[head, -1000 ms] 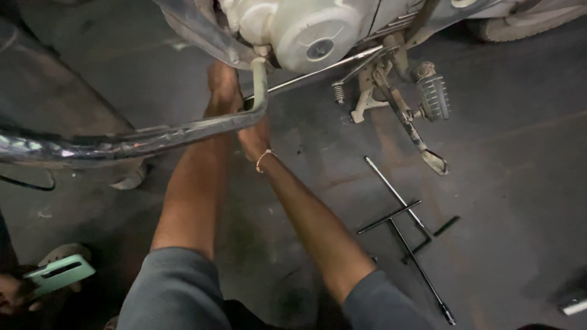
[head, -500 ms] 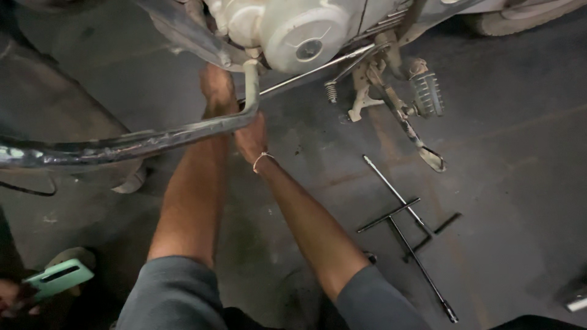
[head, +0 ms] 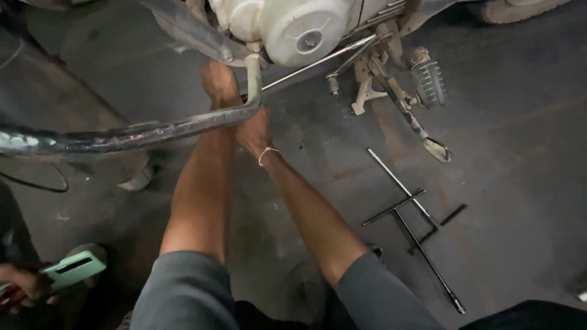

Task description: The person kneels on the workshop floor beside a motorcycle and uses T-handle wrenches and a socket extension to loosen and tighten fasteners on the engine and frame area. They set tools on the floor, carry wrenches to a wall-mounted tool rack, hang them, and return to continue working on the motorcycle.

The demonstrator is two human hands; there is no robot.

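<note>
Dull grey metal, the exhaust pipe [head: 153, 131] runs its long axis from the far left across to a bend that rises into the pale engine casing [head: 293, 27], and both arms reach straight forward to that bend. Left hand [head: 219, 82] lies beyond the pipe, right hand [head: 254, 129] just under it (fingers hidden, so I cannot tell either grip). T-handle wrenches [head: 406, 214] lie well apart on the floor [head: 520, 153]

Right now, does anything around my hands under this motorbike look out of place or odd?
Nothing looks broken or spilled. The left hand and right hand reach under the exhaust pipe, below the engine cover. Two T-handle wrenches lie crossed on the floor, loose but away from both arms.
</note>
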